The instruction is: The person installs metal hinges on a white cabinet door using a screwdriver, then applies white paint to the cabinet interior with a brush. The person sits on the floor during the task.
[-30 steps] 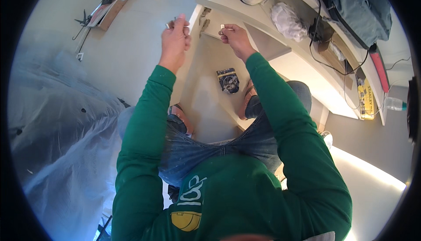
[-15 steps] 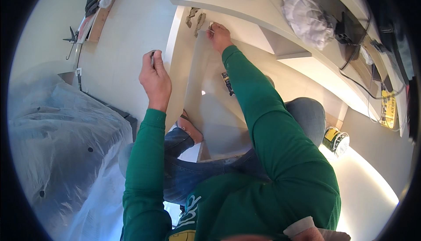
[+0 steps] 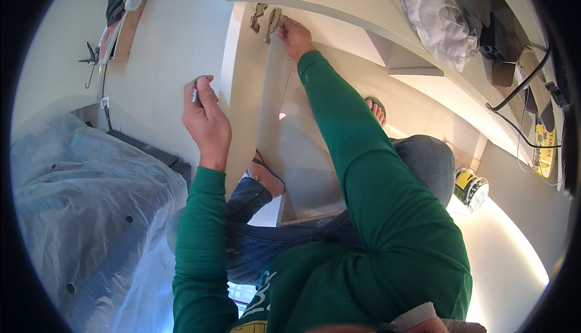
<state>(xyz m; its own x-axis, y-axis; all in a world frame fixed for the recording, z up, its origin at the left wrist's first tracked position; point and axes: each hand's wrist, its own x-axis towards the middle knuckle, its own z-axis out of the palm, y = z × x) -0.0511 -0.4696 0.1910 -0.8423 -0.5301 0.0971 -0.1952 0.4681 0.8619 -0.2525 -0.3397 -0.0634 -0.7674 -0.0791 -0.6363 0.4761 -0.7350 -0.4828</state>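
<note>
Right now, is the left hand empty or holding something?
Holding something: the left hand is closed, thumb and fingers pinching a small grey piece at the fingertips. What the piece is cannot be told. The right hand is at the metal hinge.

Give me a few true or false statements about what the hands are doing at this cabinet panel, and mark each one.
1. The right hand is up at the metal hinges under the white shelf. True.
2. The left hand rests flat on the panel. False: it is raised, its grip pinched on a small metal piece.
3. Both sleeves are green. True.
4. A can stands on the shelf. False: it sits low on the floor, by the knee.
</note>
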